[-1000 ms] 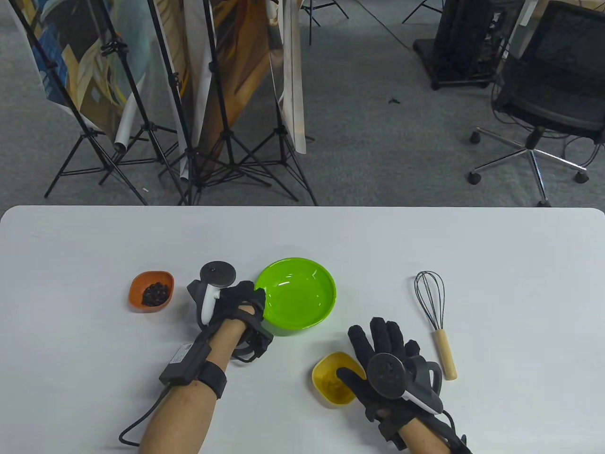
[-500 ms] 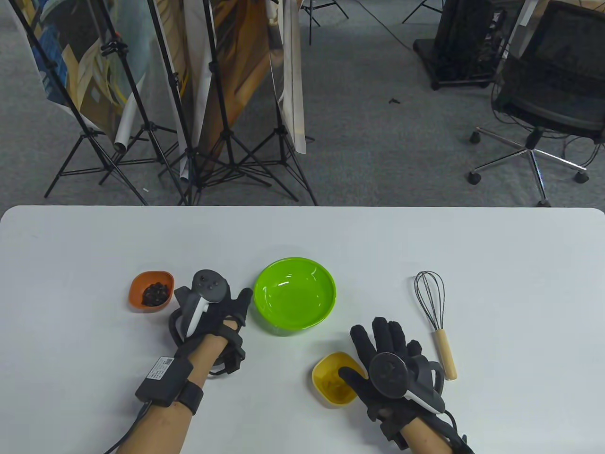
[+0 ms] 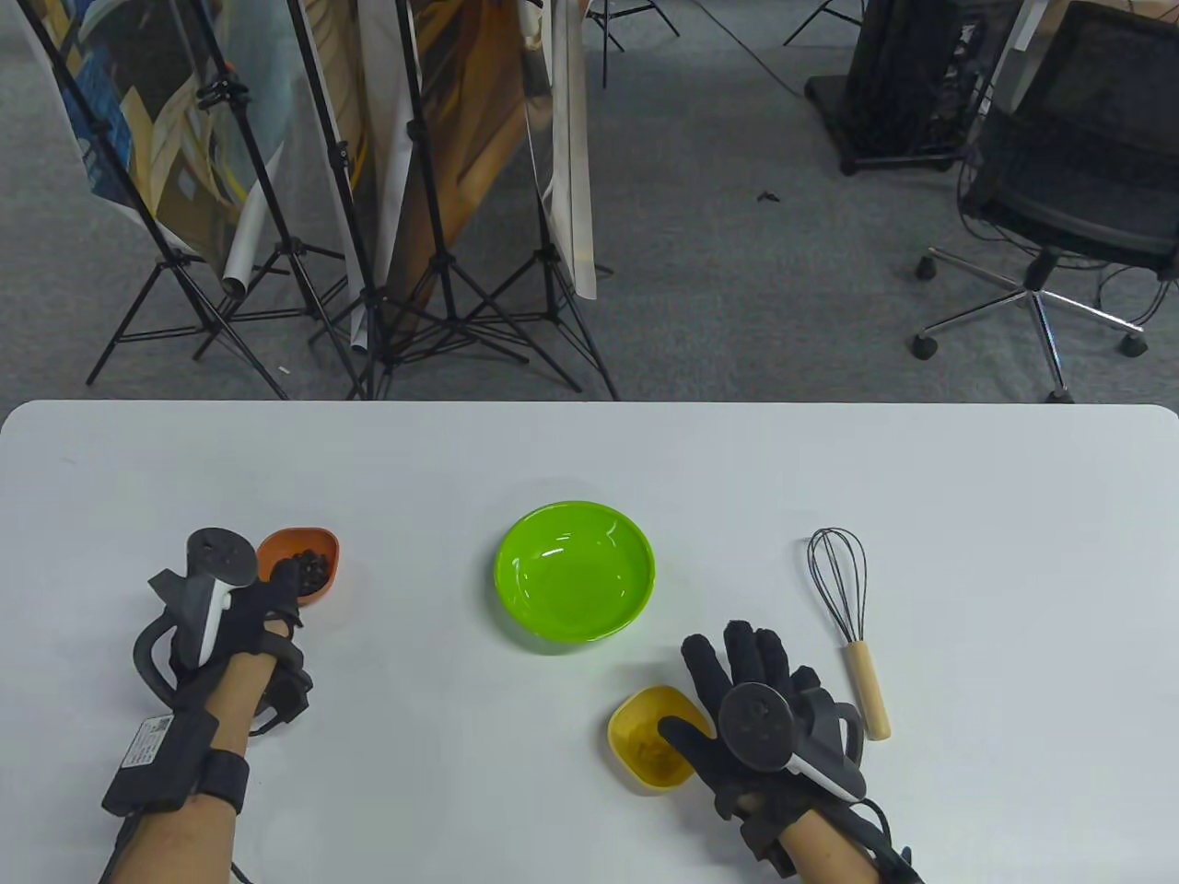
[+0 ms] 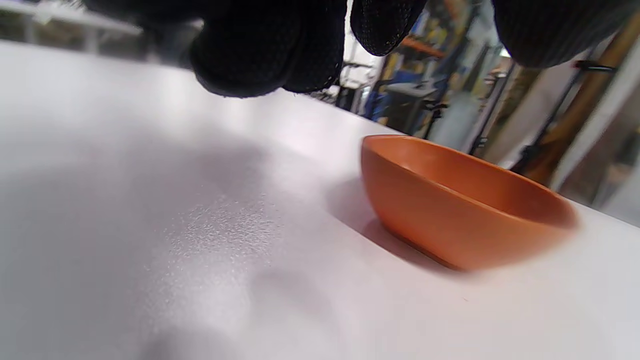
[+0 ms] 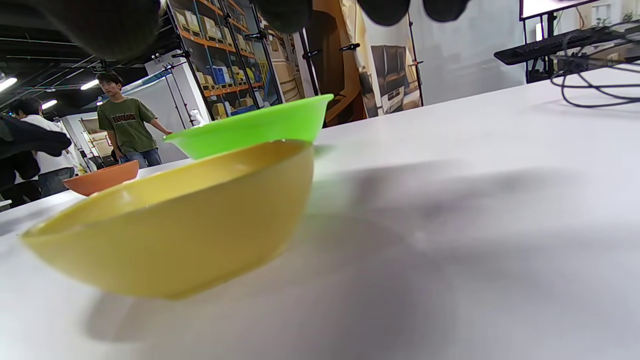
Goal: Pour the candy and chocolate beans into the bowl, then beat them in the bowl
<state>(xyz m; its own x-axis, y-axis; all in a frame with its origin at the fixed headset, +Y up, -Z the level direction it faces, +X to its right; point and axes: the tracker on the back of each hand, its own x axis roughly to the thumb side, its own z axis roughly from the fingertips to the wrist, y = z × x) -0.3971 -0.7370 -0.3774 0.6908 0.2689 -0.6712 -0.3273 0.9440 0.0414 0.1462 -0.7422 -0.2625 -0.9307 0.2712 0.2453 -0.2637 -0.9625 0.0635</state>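
Left hand (image 3: 241,615) sits beside the orange dish (image 3: 324,545) of chocolate beans (image 3: 307,567), fingers loose, gripping nothing — a light, slick plastic dish, probably best pinched at the rim; right hand (image 3: 751,686) lies spread, thumb over the yellow candy dish (image 3: 636,729), green bowl (image 3: 576,571) between them

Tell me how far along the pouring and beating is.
Nothing is poured: the round green plastic bowl is empty. The left hand reaches the small orange dish of dark chocolate beans; the right hand rests over the small yellow dish. Both pours and beating with the wooden-handled wire whisk remain.
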